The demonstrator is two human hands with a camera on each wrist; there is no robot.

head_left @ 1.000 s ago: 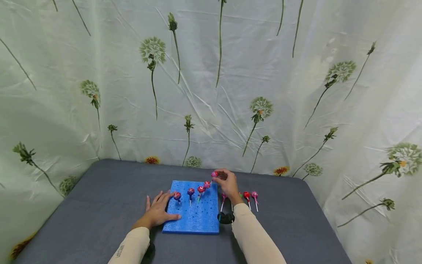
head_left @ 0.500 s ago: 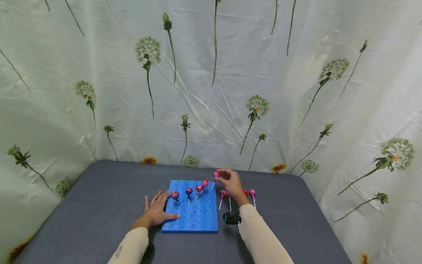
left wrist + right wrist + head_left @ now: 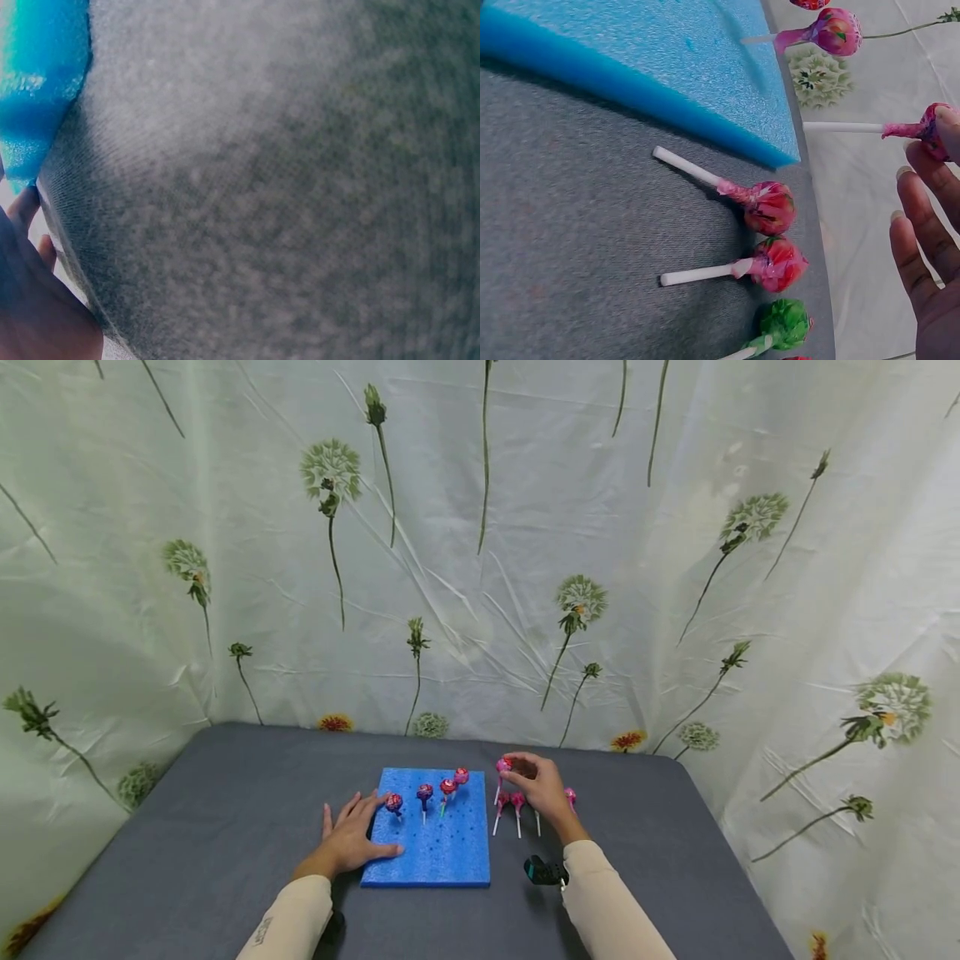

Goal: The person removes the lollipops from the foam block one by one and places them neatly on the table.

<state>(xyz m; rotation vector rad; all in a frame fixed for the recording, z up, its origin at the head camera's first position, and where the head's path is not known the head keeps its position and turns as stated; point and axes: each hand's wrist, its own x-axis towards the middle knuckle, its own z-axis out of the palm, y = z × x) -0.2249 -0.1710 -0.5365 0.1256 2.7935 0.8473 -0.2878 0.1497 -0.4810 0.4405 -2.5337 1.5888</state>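
Note:
My left hand (image 3: 348, 843) lies with fingers spread over the left edge of a blue foam board (image 3: 450, 860) dotted with small holes. Several lollipops stand in the board, among them a purple one (image 3: 425, 791) and a red one (image 3: 447, 787). Just right of the board's far corner, my right hand (image 3: 542, 785) pinches a pink lollipop (image 3: 504, 765) by its wrapped head. Its white stick points away from the fingers in the right wrist view, where the held lollipop (image 3: 930, 139) is clear of the board. Part of the left hand (image 3: 45, 307) shows in the left wrist view.
Several wrapped lollipops lie in a row on the grey table (image 3: 645, 877), right of the board, including a pink one (image 3: 518, 800) and a green one (image 3: 785, 324). My right hand and arm partly cover this row. A flower-patterned curtain (image 3: 480, 568) hangs behind the table.
My right hand has drawn right, away from the board's far corner, still holding the pink lollipop. My left hand stays on the board. The head view has turned slightly right.

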